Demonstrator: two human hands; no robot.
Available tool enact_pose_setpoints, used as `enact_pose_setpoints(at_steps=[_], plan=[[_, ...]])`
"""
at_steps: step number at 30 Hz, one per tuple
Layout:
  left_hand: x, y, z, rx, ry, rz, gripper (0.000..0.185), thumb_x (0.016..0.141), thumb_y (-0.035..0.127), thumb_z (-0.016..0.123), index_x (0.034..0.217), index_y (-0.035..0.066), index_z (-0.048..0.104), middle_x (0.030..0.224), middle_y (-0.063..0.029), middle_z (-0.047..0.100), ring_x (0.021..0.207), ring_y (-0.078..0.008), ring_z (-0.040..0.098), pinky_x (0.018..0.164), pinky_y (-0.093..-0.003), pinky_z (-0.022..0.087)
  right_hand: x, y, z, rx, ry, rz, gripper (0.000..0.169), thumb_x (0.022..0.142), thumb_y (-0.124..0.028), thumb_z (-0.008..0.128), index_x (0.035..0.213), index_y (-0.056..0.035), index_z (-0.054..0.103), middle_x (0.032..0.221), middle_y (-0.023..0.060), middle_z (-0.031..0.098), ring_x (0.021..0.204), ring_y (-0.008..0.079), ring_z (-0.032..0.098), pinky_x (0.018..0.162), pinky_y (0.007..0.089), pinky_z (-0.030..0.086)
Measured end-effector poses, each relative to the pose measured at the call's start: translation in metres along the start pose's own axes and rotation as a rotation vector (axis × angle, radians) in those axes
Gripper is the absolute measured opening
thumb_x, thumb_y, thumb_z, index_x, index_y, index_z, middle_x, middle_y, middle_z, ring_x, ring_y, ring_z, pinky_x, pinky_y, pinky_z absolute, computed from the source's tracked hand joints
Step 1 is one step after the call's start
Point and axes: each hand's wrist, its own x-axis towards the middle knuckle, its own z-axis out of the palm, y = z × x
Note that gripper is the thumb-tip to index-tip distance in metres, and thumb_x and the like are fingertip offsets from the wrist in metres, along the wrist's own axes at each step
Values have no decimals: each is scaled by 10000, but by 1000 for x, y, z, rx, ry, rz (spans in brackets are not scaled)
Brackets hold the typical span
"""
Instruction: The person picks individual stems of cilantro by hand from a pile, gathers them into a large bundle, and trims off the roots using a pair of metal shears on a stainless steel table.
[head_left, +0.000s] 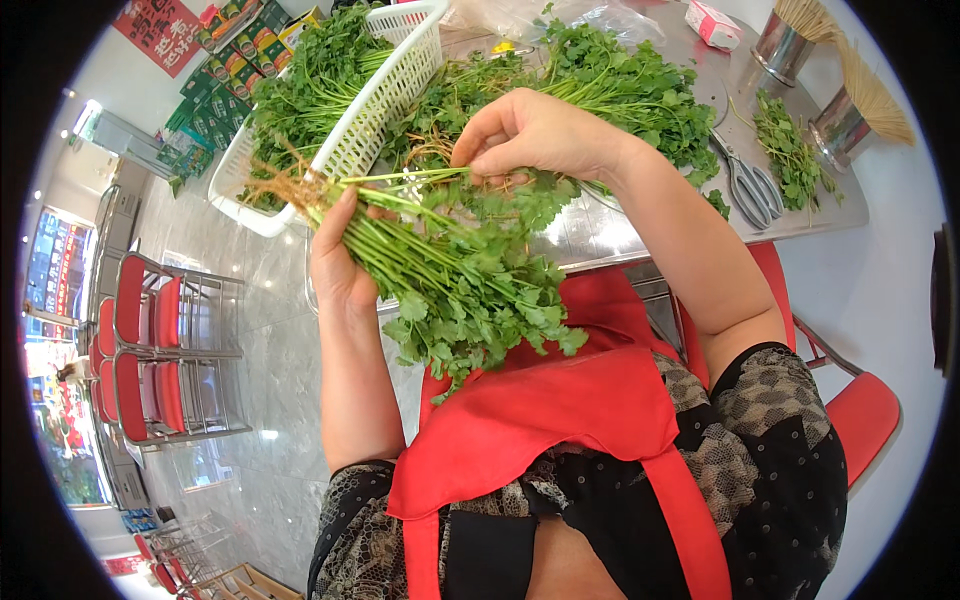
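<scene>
My left hand (341, 262) grips a bunch of cilantro (450, 277) just below its brown roots (289, 184). The leafy ends hang down to the right, in front of my red apron (540, 412). With thumb and fingers my right hand (510, 139) pinches a single cilantro stem (420, 176) that stretches level from the root end of the bunch. Under and behind that hand, loose cilantro and torn-off roots (435, 146) lie on the metal table (592, 232). A larger pile of cilantro (637, 97) spreads farther right.
A white plastic basket (382, 105) holding cilantro stands at the table's left end. Grey-handled scissors (746, 180), a small sprig heap (791, 150), two metal holders (844, 124) of thin sticks and a tissue pack (712, 26) are on the right. Red chairs (862, 420) stand nearby.
</scene>
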Motion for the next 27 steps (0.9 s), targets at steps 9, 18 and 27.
enact_pose_setpoints(at_steps=[9,18,27], plan=[[-2,3,-23,37,79,65,260,845,126,573,1089,42,544,755,-58,594,691,-164,577,727,-366,505,-10,12,-21,-33,273,8,237,843,-122,563,1041,4,598,904,59,625,800,84,578,666,220,482],[-3,-3,-21,5,-19,120,303,838,111,578,1126,34,522,951,-103,596,787,-165,575,762,-367,502,-15,4,30,-401,172,-66,191,833,-150,602,943,-1,645,814,34,643,727,89,560,673,241,463],[-9,-2,-12,41,-5,124,328,792,52,576,1107,10,494,955,-139,590,793,-188,555,743,-318,478,-8,30,29,-287,228,-60,165,845,-146,594,855,14,633,741,-6,608,657,44,503,598,226,423]])
